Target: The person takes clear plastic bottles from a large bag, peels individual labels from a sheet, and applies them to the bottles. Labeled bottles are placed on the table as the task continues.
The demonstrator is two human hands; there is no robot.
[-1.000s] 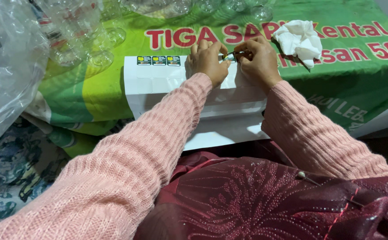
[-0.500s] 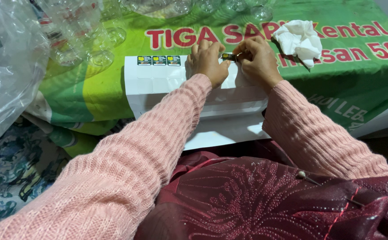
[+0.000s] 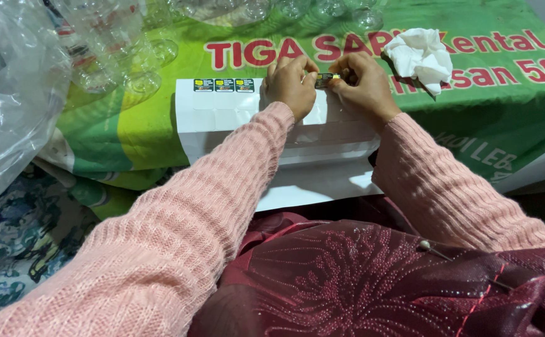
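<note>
In the head view little has changed over the last second: both hands stay at the upper middle of the frame, at the top edge of the white sheet (image 3: pixel 272 134), and the small dark-and-yellow sticker (image 3: pixel 326 78) between them has only shifted slightly as the fingers work on it. That suggests the peeling or pressing of this one sticker is still under way, with no new sticker added to the row. The left hand (image 3: pixel 291 84) is curled, fingers bent close together, its fingertips touching the left end of the sticker and its heel resting on the sheet. The right hand (image 3: pixel 365 84) is likewise narrowed to a pinch, thumb and forefinger closed on the right end of the sticker; how firmly it grips cannot be told. The sticker sits just above the sheet's top edge, at the centre top of the picture. Left of the hands, three matching stickers (image 3: pixel 224 85) lie in a row along the sheet's upper left corner. The sheet lies on a green printed sack (image 3: pixel 503 118) spread across the upper half. A crumpled white tissue (image 3: pixel 421 56) rests at the upper right, just beside the right hand. Clear plastic cups (image 3: pixel 128 56) crowd the upper left, and a clear plastic bag (image 3: pixel 10 93) fills the left edge.
</note>
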